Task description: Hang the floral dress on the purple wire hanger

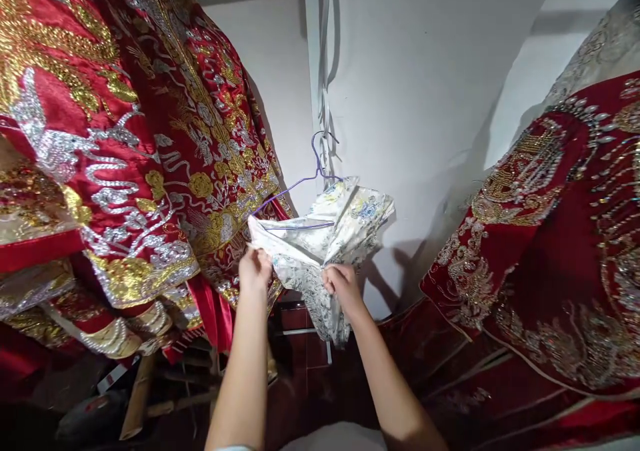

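Observation:
A white floral garment (310,251), patterned with blue and yellow flowers, hangs on a purple wire hanger (287,190). The hanger's hook is up by a narrow white strip on the wall. My left hand (255,269) is closed on the garment's edge at its left side, below the hanger's end. With fingers curled, my right hand (341,282) grips the front of the same cloth near its middle. One shoulder of the garment lies over the right part of the hanger and hides it. The left end of the hanger shows bare above the cloth.
Red embroidered jackets (200,131) with gold and silver thread hang close on the left. A beaded dark red garment (540,238) hangs on the right. Behind is a pale wall (425,91); a wooden frame (137,398) stands low at left.

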`<state>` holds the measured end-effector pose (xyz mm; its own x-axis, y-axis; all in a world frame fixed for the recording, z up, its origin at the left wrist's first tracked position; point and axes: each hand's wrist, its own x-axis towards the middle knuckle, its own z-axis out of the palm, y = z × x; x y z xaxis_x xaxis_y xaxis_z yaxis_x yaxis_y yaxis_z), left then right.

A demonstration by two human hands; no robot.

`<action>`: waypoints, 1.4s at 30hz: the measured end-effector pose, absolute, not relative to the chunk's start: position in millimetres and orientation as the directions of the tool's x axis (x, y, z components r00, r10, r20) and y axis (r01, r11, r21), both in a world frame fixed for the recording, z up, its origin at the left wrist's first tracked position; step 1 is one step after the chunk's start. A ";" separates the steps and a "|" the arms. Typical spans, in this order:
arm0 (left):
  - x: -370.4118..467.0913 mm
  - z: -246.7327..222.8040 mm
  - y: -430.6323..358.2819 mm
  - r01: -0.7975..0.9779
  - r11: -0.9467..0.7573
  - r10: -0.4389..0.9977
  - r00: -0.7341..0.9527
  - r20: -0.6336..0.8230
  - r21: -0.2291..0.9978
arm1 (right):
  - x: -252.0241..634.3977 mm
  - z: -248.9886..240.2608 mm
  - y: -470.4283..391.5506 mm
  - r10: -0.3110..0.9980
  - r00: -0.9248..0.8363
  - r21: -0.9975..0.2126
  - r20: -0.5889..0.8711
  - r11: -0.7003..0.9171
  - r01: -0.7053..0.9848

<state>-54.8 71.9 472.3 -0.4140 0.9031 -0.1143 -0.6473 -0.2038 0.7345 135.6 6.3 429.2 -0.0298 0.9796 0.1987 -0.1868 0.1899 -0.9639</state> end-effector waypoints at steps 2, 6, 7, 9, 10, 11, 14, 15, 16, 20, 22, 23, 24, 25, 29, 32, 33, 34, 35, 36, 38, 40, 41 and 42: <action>-34.8 440.1 60.1 -0.628 -0.149 0.913 -0.384 -0.138 0.764 | 145.2 428.6 2.3 0.985 -0.027 -0.963 0.173 0.163 -0.212; -0.5 403.5 35.0 -0.585 -0.035 0.958 -0.250 -0.140 0.810 | 182.4 430.4 -6.4 0.993 -0.107 -0.993 0.055 0.043 -0.108; 4.9 403.2 30.4 -0.583 -0.012 0.967 -0.213 -0.138 0.812 | 192.0 430.1 -8.3 0.990 -0.143 -0.999 0.016 0.009 -0.045; 14.0 411.6 23.4 -0.601 0.007 0.982 -0.146 -0.118 0.799 | 206.7 427.9 -10.1 0.991 -0.131 -0.997 -0.030 -0.019 0.081; 18.5 418.9 20.3 -0.612 0.009 0.990 -0.105 -0.092 0.791 | 211.1 426.1 -9.8 0.997 -0.074 -0.992 -0.021 -0.011 0.129; 23.5 427.0 16.9 -0.609 0.007 0.997 -0.055 -0.052 0.793 | 213.3 424.4 -8.6 1.000 0.005 -0.988 0.005 0.004 0.157; 40.8 448.3 4.3 -0.433 -0.080 0.979 0.135 0.152 0.898 | 210.0 422.8 -3.6 0.996 0.083 -0.998 -0.024 -0.029 0.060; 46.1 452.9 0.0 -0.333 -0.152 0.954 0.196 0.226 0.931 | 207.4 424.2 -2.7 0.997 -0.002 -0.996 -0.079 -0.079 -0.027; 50.4 456.1 -3.7 -0.232 -0.238 0.923 0.248 0.294 0.943 | 205.2 426.3 -2.4 0.984 -0.122 -0.983 -0.130 -0.144 -0.115; 50.2 458.2 -5.5 0.054 -0.493 0.840 0.292 0.458 0.869 | 205.4 438.5 -6.7 0.855 -0.506 -0.950 -0.113 -0.243 -0.197; 39.9 455.2 -1.0 0.115 -0.519 0.845 0.218 0.488 0.847 | 209.1 445.8 -8.0 0.781 -0.620 -0.980 -0.073 -0.171 -0.101; 33.3 452.6 0.7 0.110 -0.504 0.855 0.200 0.477 0.857 | 210.7 450.4 -7.6 0.756 -0.652 -0.991 -0.051 -0.120 -0.062; 26.4 449.1 1.0 0.088 -0.471 0.869 0.218 0.445 0.878 | 211.8 456.0 -6.4 0.752 -0.659 -0.998 -0.020 -0.056 -0.033; 19.6 444.6 -0.6 0.061 -0.421 0.879 0.274 0.390 0.905 | 212.2 462.7 -4.4 0.770 -0.638 -1.000 0.024 0.025 -0.007; -4.9 416.3 -26.0 0.163 -0.236 0.790 0.606 0.091 0.958 | 208.8 496.3 9.2 0.844 -0.439 -0.872 0.308 0.435 0.223; -25.8 393.8 -49.0 0.379 -0.270 0.799 0.602 -0.013 0.885 | 202.3 511.8 24.2 0.796 -0.378 -0.746 0.473 0.590 0.309; -34.6 388.8 -53.7 0.442 -0.270 0.826 0.564 -0.031 0.856 | 199.9 512.3 30.3 0.793 -0.356 -0.731 0.495 0.601 0.323; -44.3 385.6 -56.6 0.496 -0.258 0.854 0.519 -0.044 0.829 | 197.7 510.5 36.9 0.801 -0.328 -0.725 0.500 0.595 0.347; -54.6 384.3 -57.8 0.542 -0.242 0.880 0.473 -0.054 0.805 | 195.9 506.6 43.9 0.820 -0.293 -0.725 0.491 0.572 0.383; -64.8 384.9 -57.6 0.580 -0.231 0.902 0.429 -0.052 0.781 | 194.5 501.4 51.3 0.847 -0.246 -0.729 0.472 0.531 0.432; -83.7 390.6 -55.1 0.634 -0.245 0.933 0.359 0.002 0.733 | 194.1 490.0 66.0 0.897 -0.125 -0.736 0.425 0.423 0.529; -98.4 400.0 -51.2 0.676 -0.294 0.942 0.323 0.087 0.676 | 197.5 482.2 78.6 0.925 -0.055 -0.738 0.376 0.335 0.586; -104.1 405.2 -48.6 0.697 -0.323 0.938 0.324 0.122 0.640 | 200.7 480.7 83.3 0.933 -0.059 -0.733 0.356 0.318 0.601; -108.9 410.4 -45.4 0.719 -0.354 0.930 0.336 0.147 0.598 | 205.0 481.0 86.5 0.936 -0.080 -0.726 0.343 0.318 0.610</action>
<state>-108.9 -45.4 410.4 0.3363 0.9302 0.1471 0.7189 -0.3545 0.5980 205.0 86.5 481.0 -0.0802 0.9360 0.3428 0.6097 0.3181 -0.7260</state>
